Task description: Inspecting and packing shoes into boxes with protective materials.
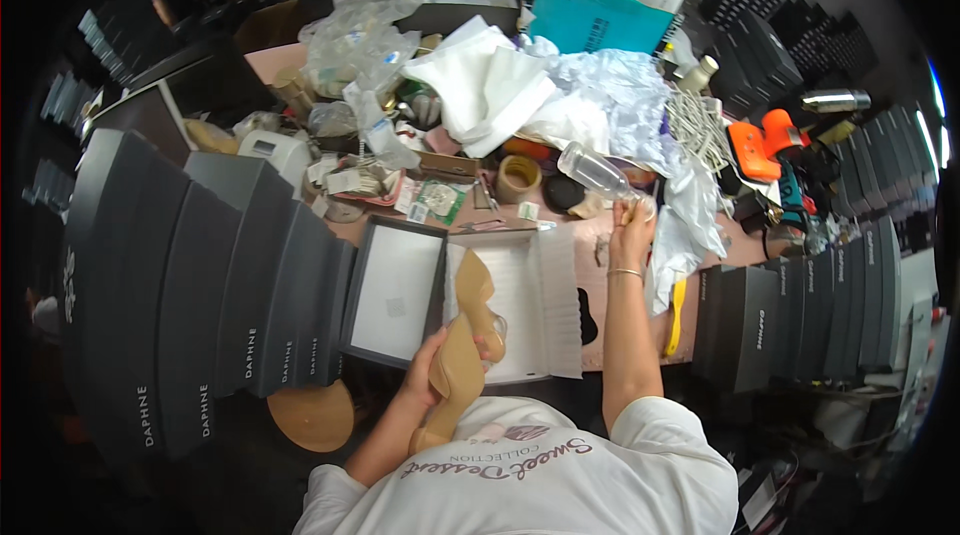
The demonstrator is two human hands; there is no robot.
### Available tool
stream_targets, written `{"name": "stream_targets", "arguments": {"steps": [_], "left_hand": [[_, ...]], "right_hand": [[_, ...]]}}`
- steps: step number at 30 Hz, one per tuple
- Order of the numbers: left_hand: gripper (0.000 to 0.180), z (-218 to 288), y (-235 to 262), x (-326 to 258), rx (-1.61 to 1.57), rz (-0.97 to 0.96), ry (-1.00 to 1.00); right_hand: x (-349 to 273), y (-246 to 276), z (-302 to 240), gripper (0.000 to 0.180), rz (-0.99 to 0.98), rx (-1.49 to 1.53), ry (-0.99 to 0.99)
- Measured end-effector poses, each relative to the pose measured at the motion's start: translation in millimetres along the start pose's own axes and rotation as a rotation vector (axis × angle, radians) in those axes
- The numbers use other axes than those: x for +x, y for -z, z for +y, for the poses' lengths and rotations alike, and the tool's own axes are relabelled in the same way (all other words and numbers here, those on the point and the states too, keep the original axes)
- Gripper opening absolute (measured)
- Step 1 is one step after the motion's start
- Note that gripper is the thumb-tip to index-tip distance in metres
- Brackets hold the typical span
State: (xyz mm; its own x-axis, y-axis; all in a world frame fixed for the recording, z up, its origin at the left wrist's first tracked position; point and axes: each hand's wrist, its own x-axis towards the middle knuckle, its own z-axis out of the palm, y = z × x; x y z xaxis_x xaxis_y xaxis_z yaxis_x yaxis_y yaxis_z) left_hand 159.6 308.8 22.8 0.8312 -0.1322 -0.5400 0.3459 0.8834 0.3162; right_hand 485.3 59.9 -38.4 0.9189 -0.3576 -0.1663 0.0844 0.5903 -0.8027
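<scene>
My left hand (425, 370) is closed around a pair of tan shoes (458, 365), held above the near left side of an open shoebox (522, 371). One shoe reaches toward the box's far side and the other toward my shirt. A clear strap-like part shows beside my fingers. Farther out to the right, my right hand (632, 230) grips a clear plastic bottle (597, 173) at its narrow end. The bottle lies tilted, its wide end pointing far left. White tissue paper (560, 305) hangs over the box's right side, and the grey-rimmed lid (397, 285) sits against its left.
Grey shoeboxes stand in rows at left (215, 285) and right (750, 325). Crumpled white paper (485, 85), plastic bags and a tape roll (518, 178) crowd the far table. A yellow-handled tool (677, 317) and an orange tool (752, 150) lie at the right.
</scene>
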Motion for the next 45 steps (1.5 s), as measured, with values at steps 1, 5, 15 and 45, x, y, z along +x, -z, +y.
{"name": "stream_targets", "arguments": {"steps": [1,5,15,45], "left_hand": [[0.051,-2.1,1.7,4.4,-0.008,-0.034,0.029],[0.057,-6.2,3.7,11.1,-0.036,-0.146,0.109],[0.063,8.0,13.9,-33.3,0.02,-0.099,-0.094],[0.063,-6.4,-29.4,-24.3,0.383,-0.244,-0.149]], "right_hand": [[1.7,27.1,10.2,0.02,0.123,0.178,-0.108],[-6.1,75.4,40.9,0.03,0.352,0.512,-0.37],[-21.0,-96.4,0.8,0.045,-0.5,-1.017,0.917],[-287.1,-36.9,-45.8,0.015,-1.194,-1.219,0.389]]}}
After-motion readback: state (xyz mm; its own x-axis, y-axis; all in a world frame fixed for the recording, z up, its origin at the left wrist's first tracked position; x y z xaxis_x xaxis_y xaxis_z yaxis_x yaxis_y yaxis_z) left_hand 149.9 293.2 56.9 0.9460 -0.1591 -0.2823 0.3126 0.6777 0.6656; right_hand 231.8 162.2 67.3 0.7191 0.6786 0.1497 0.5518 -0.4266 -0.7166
